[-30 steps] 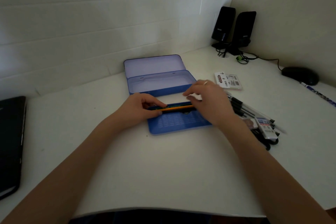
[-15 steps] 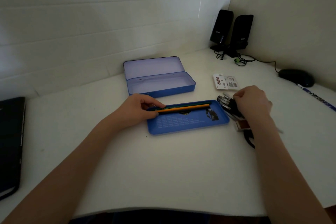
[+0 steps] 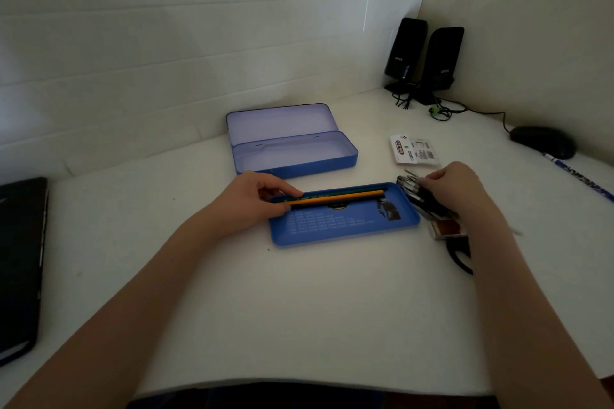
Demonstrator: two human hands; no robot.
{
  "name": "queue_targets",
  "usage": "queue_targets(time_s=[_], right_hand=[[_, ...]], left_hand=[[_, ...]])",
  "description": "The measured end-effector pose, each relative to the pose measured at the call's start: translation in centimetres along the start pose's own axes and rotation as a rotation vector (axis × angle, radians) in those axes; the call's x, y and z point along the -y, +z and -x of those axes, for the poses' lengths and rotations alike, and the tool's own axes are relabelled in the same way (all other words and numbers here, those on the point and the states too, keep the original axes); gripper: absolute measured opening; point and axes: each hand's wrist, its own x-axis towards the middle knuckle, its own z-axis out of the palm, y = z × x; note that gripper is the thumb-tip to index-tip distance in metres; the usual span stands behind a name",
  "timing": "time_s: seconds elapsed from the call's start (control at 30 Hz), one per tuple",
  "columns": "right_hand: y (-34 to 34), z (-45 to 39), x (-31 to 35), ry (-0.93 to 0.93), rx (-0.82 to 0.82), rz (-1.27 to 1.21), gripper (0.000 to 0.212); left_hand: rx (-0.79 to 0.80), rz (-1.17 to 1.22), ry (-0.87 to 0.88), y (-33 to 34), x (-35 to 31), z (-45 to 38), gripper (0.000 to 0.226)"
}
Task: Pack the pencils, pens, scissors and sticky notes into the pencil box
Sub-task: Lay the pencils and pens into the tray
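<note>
An open blue pencil box (image 3: 345,159) sits at the back, its lid tipped up behind it. In front lies a shallow blue tray (image 3: 345,232) with an orange and a green pencil (image 3: 349,196) along its far edge. My left hand (image 3: 252,199) pinches the pencils' left ends. My right hand (image 3: 455,189) curls over a bundle of black pens (image 3: 413,192) just right of the tray. A packet of sticky notes (image 3: 415,149) lies beyond the pens. A black scissors handle (image 3: 460,259) shows under my right wrist, beside a small reddish block (image 3: 447,230).
Two black speakers (image 3: 425,60) with cables stand in the back right corner. A black mouse (image 3: 545,141) and a blue marker (image 3: 578,176) lie at the far right. A black laptop (image 3: 20,259) lies at the left edge. The walls are close behind.
My right hand let go of the pencils in the tray and moved right onto the pens. The left hand has stayed on the pencils' left ends.
</note>
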Motion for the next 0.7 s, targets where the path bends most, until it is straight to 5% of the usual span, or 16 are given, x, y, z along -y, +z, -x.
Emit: queue_targets(time_s=[0.17, 0.3, 0.57, 0.7], right_hand=[[0.3, 0.8, 0.7, -0.099, -0.071, 0.002, 0.015], [0.0, 2.8, 2.5, -0.433, -0.145, -0.121, 0.007], [2.7, 7.6, 6.1, -0.921, 0.292, 0.044, 0.007], [3.6, 7.9, 6.1, -0.963, 0.355, 0.069, 0.021]], left_hand=[[0.001, -0.006, 0.004, 0.0, 0.0, -0.1, 0.027], [0.008, -0.008, -0.002, -0.1, 0.0, 0.0, 0.027], [0.019, 0.016, 0.008, -0.2, 0.2, -0.1, 0.028], [0.023, 0.032, 0.010, -0.1, 0.2, -0.1, 0.029]])
